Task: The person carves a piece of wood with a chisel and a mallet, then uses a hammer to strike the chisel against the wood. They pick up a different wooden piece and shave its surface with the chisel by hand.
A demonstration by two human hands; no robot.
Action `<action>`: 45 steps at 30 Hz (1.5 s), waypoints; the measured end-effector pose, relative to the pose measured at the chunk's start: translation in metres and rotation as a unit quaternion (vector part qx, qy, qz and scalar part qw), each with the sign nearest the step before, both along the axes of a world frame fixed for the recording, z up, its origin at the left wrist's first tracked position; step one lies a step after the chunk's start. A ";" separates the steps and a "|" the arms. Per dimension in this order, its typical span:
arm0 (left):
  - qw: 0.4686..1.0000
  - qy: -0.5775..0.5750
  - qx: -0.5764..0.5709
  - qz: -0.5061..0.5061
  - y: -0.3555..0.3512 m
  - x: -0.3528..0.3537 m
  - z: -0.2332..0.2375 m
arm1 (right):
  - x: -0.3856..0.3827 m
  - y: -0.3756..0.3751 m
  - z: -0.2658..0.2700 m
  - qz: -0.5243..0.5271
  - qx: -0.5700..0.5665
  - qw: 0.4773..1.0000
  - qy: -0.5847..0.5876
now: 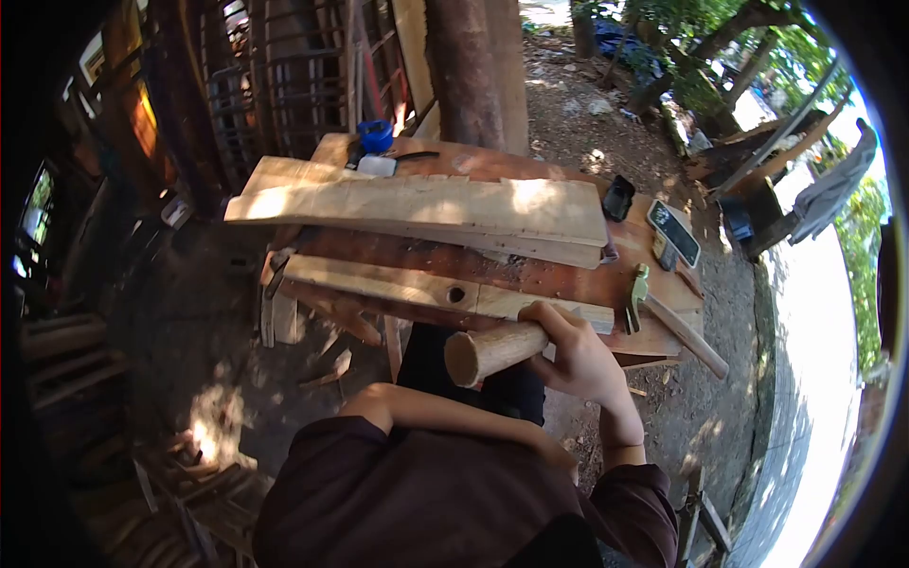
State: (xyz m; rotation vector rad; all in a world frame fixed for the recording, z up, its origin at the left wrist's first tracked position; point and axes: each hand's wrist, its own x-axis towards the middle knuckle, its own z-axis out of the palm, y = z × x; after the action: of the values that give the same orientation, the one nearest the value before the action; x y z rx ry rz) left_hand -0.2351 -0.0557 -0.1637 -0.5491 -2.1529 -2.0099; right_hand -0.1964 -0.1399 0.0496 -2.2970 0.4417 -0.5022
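My right hand (579, 358) is closed around a thick round piece of wood (497, 352), whose cut end faces left. It is above the near edge of the workbench. Beside it, a long pale wooden board (379, 280) with a round dark hole lies along the bench's near side. My left forearm (464, 414) crosses in front of my body toward the right; the left hand itself is hidden. Just right of my right hand, a hammer (684, 331) with a green head rests on the bench, its handle reaching past the edge.
Wide planks (426, 204) lie stacked across the reddish workbench (388, 248). Behind them are a blue cup (375, 136) and a white block (377, 167). A phone (674, 233) and a black object (618, 198) lie at the right. Scrap wood (189, 492) lies at lower left.
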 end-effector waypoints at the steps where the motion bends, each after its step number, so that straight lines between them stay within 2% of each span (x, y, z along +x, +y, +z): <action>1: 1.000 0.006 0.011 0.024 0.000 0.008 0.001 | 0.010 -0.001 -0.004 -0.007 -0.120 0.992 -0.025; 3: 0.989 -0.057 0.035 0.135 -0.005 0.044 0.016 | 0.034 -0.003 -0.011 0.019 -0.148 0.989 -0.007; 4: 0.973 -0.095 0.054 0.204 -0.006 0.068 0.026 | 0.046 -0.002 -0.020 0.000 -0.175 0.984 -0.012; 7: 0.888 -0.162 0.084 0.421 0.001 0.150 0.033 | 0.070 -0.009 -0.052 -0.008 -0.199 0.980 -0.004; 9: 0.830 -0.234 0.095 0.497 0.022 0.210 0.057 | 0.086 -0.013 -0.060 -0.026 -0.265 0.964 0.003; 10: 0.807 -0.237 0.110 0.529 0.036 0.234 0.057 | 0.091 -0.015 -0.063 -0.016 -0.291 0.956 0.044; 13: 0.739 -0.207 0.175 0.617 0.080 0.291 0.063 | 0.101 -0.016 -0.069 0.022 -0.343 0.939 0.028; 15: 0.659 -0.255 0.223 0.672 0.100 0.317 0.075 | 0.104 -0.014 -0.068 0.019 -0.343 0.938 0.043; 17: 0.612 -0.171 0.241 0.733 0.109 0.335 0.075 | 0.105 -0.014 -0.066 0.012 -0.344 0.937 0.060; 18: 0.569 -0.132 0.248 0.773 0.111 0.337 0.083 | 0.105 -0.016 -0.065 0.021 -0.316 0.947 0.046; 20: 0.538 -0.132 0.236 0.798 0.107 0.349 0.088 | 0.102 -0.019 -0.057 0.027 -0.233 0.971 0.036; 21: 0.524 -0.131 0.236 0.808 0.103 0.352 0.093 | 0.100 -0.019 -0.049 0.026 -0.235 0.971 0.035; 23: 0.542 -0.155 0.236 0.791 0.091 0.355 0.111 | 0.096 -0.020 -0.026 0.046 -0.129 0.991 0.012; 25: 0.566 -0.182 0.235 0.769 0.073 0.350 0.133 | 0.093 -0.022 -0.004 0.016 -0.098 0.995 -0.003; 27: 0.556 -0.062 0.092 0.824 0.047 0.336 0.159 | 0.089 -0.032 0.017 0.062 -0.074 0.992 -0.080; 29: 0.545 0.171 -0.003 0.821 0.009 0.316 0.199 | 0.086 -0.038 0.035 0.061 -0.052 0.986 -0.144; 30: 0.525 0.221 -0.034 0.821 -0.006 0.308 0.222 | 0.083 -0.032 0.045 0.035 0.021 0.984 -0.171; 31: 0.504 0.269 -0.063 0.818 -0.020 0.301 0.246 | 0.080 -0.029 0.059 0.009 0.043 0.986 -0.158; 33: 0.551 0.327 -0.052 0.766 -0.041 0.286 0.289 | 0.077 -0.033 0.069 -0.008 0.011 0.984 -0.177; 34: 0.481 0.271 -0.104 0.827 -0.052 0.274 0.303 | 0.075 -0.031 0.071 -0.021 0.010 0.984 -0.179; 35: 0.500 0.399 0.151 0.754 -0.052 0.241 0.337 | 0.073 -0.030 0.073 -0.033 0.029 0.978 -0.204; 37: 0.499 0.354 0.016 0.791 -0.081 0.242 0.334 | 0.060 -0.028 0.075 -0.054 0.049 0.970 -0.231; 39: 0.524 0.359 0.013 0.772 -0.085 0.232 0.342 | 0.046 -0.027 0.076 -0.093 0.113 0.951 -0.271; 41: 0.555 0.382 0.013 0.738 -0.081 0.225 0.354 | 0.026 -0.038 0.067 -0.126 0.043 0.955 -0.266; 42: 0.549 0.370 -0.021 0.750 -0.083 0.224 0.361 | 0.017 -0.043 0.062 -0.142 0.054 0.950 -0.274; 43: 0.511 0.339 -0.071 0.787 -0.085 0.221 0.368 | 0.010 -0.046 0.057 -0.159 0.065 0.944 -0.282; 44: 0.495 0.340 -0.095 0.794 -0.086 0.216 0.375 | 0.005 -0.042 0.058 -0.180 0.137 0.936 -0.269; 45: 0.478 0.341 -0.120 0.800 -0.087 0.213 0.378 | 0.004 -0.043 0.053 -0.182 0.138 0.936 -0.269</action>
State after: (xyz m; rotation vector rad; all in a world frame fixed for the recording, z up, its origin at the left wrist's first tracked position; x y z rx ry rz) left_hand -0.0221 -0.1431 0.2144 0.5356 -1.1711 -0.2429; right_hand -0.1925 -0.1829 0.1025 -1.7147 0.6165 -1.1384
